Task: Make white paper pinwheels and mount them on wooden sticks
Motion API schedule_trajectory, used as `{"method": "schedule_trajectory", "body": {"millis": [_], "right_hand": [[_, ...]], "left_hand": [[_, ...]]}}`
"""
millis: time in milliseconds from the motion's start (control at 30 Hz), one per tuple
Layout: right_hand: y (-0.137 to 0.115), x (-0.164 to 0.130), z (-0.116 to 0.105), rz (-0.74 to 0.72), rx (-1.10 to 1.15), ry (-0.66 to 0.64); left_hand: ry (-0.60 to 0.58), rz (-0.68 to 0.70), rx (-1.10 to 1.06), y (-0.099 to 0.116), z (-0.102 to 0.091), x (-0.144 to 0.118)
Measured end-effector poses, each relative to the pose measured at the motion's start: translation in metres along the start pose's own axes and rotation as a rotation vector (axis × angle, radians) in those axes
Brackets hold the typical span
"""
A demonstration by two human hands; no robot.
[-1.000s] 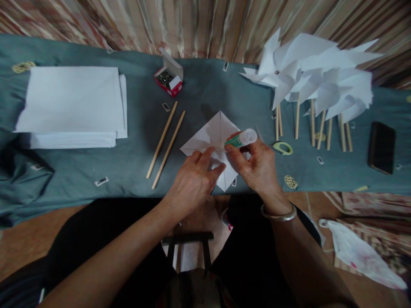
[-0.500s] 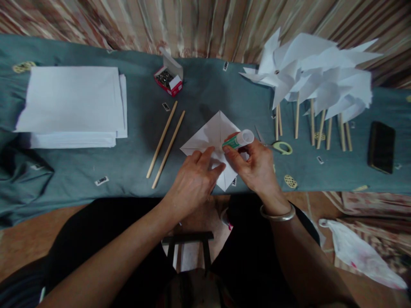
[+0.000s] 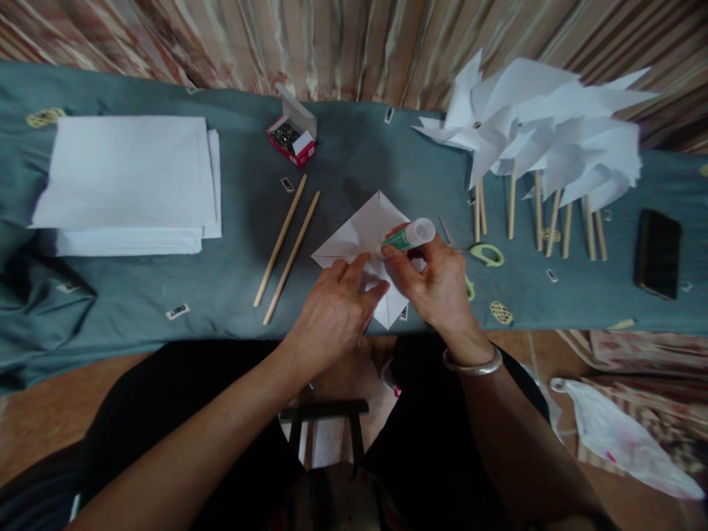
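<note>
A square of white paper (image 3: 359, 228) with cuts or creases running in from its corners lies on the cloth, one corner pointing away from me. My left hand (image 3: 338, 302) rests on its lower left part, fingers spread and pressing it flat. In my right hand (image 3: 439, 284) is a green and white glue stick (image 3: 409, 234), tilted, its lower end down at the middle of the paper; the tip itself is hidden. Partly behind my right hand lies a pair of scissors (image 3: 487, 255) with light green handles. Two wooden sticks (image 3: 286, 251) lie side by side left of the paper.
White paper pinwheels (image 3: 531, 110) on wooden sticks lie at the right, with a dark phone (image 3: 656, 253) beyond them. An open red box (image 3: 293, 140) of small metal pins stands at the back. A stack of white paper (image 3: 127, 173) lies at the left.
My right hand has shifted slightly to the left with the glue stick over the paper's middle. More of the scissors shows beside it. My left hand stays in place.
</note>
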State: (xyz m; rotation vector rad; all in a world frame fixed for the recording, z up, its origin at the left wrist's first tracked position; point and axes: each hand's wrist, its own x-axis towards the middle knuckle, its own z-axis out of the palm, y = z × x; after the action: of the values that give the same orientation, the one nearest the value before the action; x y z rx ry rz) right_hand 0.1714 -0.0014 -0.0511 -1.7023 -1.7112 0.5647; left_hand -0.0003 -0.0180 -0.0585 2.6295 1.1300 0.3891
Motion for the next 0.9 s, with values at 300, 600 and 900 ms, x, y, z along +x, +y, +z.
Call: {"method": "schedule_trajectory", "body": {"millis": [300, 600, 900], "right_hand": [[0.014, 0.010, -0.027, 0.190, 0.766, 0.220], [-0.005, -0.004, -0.028, 0.360, 1.111, -0.059], [-0.033, -0.022, -0.006, 0.428, 1.070, -0.164]], "left_hand": [[-0.040, -0.034, -0.042, 0.000, -0.002, 0.000], [0.198, -0.099, -0.521, -0.011, 0.003, -0.008], [0.292, -0.141, -0.635, -0.017, -0.004, -0.016]]}}
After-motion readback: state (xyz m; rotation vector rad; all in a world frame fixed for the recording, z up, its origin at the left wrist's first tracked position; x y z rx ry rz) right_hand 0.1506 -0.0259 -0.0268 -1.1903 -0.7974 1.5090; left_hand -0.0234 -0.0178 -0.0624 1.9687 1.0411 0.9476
